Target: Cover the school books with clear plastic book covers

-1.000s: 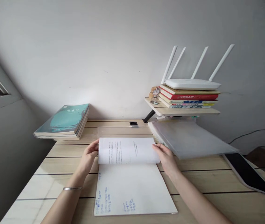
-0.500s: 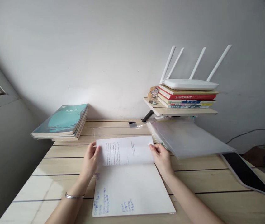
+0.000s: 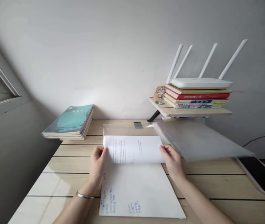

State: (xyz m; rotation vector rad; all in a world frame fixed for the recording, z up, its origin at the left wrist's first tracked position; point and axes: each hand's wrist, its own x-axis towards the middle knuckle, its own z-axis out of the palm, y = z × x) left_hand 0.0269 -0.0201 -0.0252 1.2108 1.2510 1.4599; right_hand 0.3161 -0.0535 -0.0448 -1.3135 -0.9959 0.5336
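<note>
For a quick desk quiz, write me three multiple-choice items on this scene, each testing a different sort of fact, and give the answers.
1. Where is the white router?
A. On the floor
B. On a stack of books on a wall shelf
C. In a drawer

2. How many antennas does it have?
A. Two
B. Three
C. Four

3. What state is the printed sheet in?
A. Held at both sides
B. Torn in two
C. Crumpled into a ball

Answers:
1. B: it sits on top of the stack.
2. C: four white rods rise behind it.
3. A: the left hand and right hand grip its edges.
</note>
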